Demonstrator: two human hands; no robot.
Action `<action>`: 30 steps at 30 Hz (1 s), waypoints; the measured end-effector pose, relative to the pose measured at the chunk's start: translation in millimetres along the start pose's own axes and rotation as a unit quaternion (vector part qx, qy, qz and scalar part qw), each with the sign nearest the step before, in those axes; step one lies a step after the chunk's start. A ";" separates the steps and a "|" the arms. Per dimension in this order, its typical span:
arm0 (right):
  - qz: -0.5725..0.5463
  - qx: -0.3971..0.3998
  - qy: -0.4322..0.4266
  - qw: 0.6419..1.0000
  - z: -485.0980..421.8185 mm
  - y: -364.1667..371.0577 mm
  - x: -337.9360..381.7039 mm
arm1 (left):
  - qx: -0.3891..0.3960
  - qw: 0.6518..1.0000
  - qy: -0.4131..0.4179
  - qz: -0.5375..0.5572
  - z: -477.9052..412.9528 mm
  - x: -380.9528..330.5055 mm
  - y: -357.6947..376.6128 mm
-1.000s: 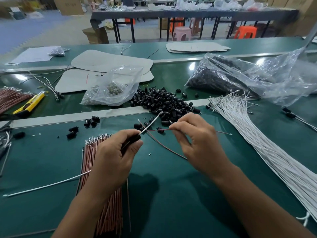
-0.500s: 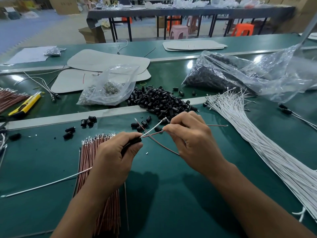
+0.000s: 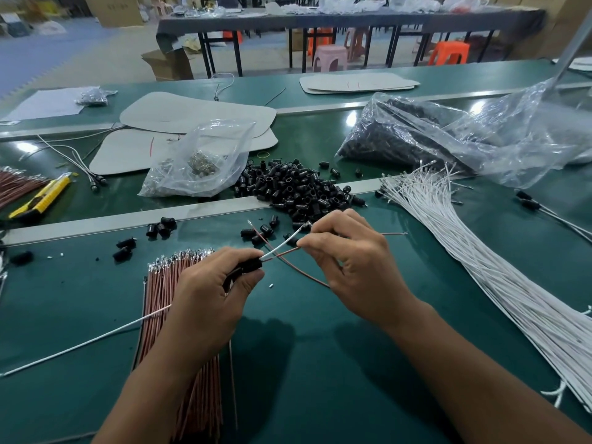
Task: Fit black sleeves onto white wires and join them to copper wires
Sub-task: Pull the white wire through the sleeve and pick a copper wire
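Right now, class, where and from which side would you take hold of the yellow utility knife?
Take the yellow utility knife across the middle of its long body, from above. It lies flat and slanted on the green table, with both long edges free for thumb and fingers.

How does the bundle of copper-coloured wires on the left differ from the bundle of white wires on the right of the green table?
The bundle of copper-coloured wires is reddish brown; the bundle of white wires is white. The copper bundle lies tight and straight; the white one fans out at its far end. The left hand hides part of the copper bundle; no hand covers the white one. Both lie on the green table.
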State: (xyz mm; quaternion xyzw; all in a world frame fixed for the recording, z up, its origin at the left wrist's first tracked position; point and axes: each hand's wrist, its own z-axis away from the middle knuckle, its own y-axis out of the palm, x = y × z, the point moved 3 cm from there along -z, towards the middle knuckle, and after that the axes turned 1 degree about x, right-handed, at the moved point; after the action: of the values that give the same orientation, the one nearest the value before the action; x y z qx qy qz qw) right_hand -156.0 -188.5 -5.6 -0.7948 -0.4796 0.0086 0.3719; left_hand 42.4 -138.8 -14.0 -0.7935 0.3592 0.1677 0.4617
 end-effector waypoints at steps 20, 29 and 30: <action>-0.040 0.054 0.006 0.998 4.6 12.8 3.4 | -0.017 0.999 -0.014 0.047 -0.4 -0.8 2.7; -0.035 0.011 -0.021 0.999 4.5 12.1 2.3 | -0.012 0.997 -0.027 0.066 -0.8 1.4 5.8; -0.041 0.007 -0.017 0.999 4.5 11.4 1.5 | -0.009 0.997 -0.028 0.071 -0.9 1.2 5.8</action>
State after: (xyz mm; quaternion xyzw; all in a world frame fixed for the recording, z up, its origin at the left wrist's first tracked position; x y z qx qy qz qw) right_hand -148.3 -187.8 -15.1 -0.7715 -0.5180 0.0105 0.3693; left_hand 39.0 -142.0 -17.8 -0.7650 0.4002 0.2259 0.4511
